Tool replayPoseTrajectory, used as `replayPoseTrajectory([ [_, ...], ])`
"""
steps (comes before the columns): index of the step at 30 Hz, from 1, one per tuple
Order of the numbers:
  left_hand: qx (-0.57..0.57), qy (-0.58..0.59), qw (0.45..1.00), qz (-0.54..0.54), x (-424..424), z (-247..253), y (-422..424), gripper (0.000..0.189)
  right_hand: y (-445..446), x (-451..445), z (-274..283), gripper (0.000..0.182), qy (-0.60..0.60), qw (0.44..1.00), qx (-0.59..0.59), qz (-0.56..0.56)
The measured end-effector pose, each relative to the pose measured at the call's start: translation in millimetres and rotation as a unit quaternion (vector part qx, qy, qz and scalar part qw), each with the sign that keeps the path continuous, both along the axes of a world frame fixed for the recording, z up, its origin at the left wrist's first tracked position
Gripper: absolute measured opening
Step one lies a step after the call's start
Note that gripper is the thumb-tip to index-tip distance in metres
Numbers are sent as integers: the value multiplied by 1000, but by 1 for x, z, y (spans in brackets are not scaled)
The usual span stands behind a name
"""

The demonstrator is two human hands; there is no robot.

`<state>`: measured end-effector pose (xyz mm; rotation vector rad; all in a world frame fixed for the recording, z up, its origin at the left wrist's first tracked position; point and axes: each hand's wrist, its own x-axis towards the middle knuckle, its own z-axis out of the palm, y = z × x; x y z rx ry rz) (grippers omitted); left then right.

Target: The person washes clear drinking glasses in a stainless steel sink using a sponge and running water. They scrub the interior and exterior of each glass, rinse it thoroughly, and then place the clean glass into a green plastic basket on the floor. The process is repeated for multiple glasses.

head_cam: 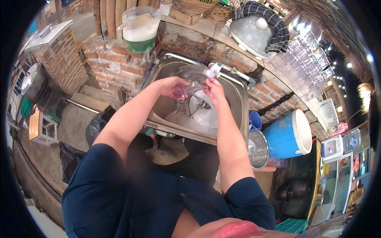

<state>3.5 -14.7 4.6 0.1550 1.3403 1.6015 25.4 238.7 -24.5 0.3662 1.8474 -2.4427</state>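
Both my hands are over a steel sink (166,67), below a white tap (213,70). A clear drinking glass (195,86) lies sideways between them. My left hand (177,88) has its fingers curled round one end of the glass, with something purplish against the palm. The fingers of my right hand (213,89) are bent at the other end; whether they grip it is hard to tell. Under the hands, a white plate (208,114) with a metal utensil (203,104) over it rests in the basin. Water and some foam show around the plate.
A plastic jug (140,32) with green liquid and foam stands on the brick ledge behind left. Behind right are a covered dish (253,32) with a striped cloth and many stacked glasses (309,56). A blue bucket (281,135) and steel bowl (257,148) are right of the sink.
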Motion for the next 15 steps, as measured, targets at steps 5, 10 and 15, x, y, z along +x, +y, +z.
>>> replayPoseTrajectory([
  [5, -3, 63, 995, 74, -12, -21, 1, 20, -20, 2, 0, 29, -1, 999, 19, -49],
  [10, -45, 179, 970, 159, -4, -9, 5, 40, -16, 2, -6, 37, -7, 991, 113, -70],
  [15, -114, 376, 906, 158, -16, -32, 3, 72, -14, 0, -6, 35, -29, 987, 147, -62],
])
